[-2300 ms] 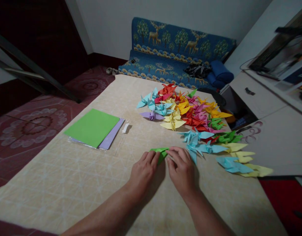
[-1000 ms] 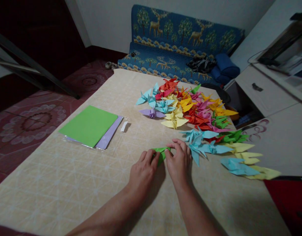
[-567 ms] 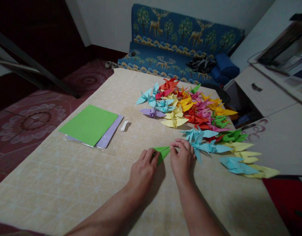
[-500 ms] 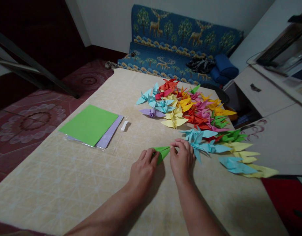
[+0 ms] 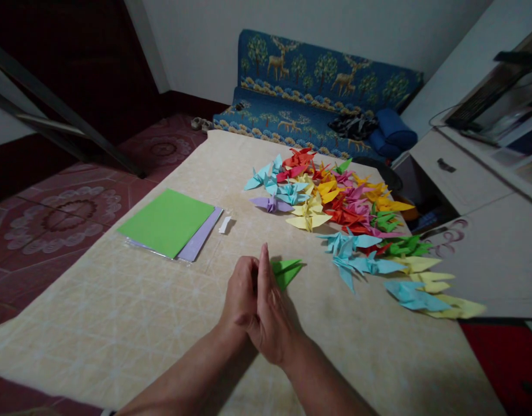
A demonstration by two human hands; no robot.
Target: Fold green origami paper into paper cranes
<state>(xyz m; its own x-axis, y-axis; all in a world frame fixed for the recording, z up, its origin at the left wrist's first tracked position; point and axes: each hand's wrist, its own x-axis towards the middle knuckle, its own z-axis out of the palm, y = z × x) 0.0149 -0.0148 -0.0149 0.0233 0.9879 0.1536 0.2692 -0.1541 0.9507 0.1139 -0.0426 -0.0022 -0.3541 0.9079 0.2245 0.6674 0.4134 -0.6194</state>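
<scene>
My left hand is closed, its fingers curled against the palm of my right hand. The right hand stands on edge with straight fingers pointing away from me, its palm against the left. Just beyond the right hand, a folded piece of green origami paper with a pointed end lies on the table; its near left part is hidden behind that hand. No paper shows between the hands, though the surfaces where they meet are hidden.
Several folded paper cranes in many colours spread across the right side of the table. At left lies a stack of green square paper over purple sheets, with a small white slip beside it. A blue patterned sofa stands behind.
My left hand has drawn back from the folded green paper and curled up. My right hand has moved left off the paper's tip and against the left hand. The paper stays on the table.
</scene>
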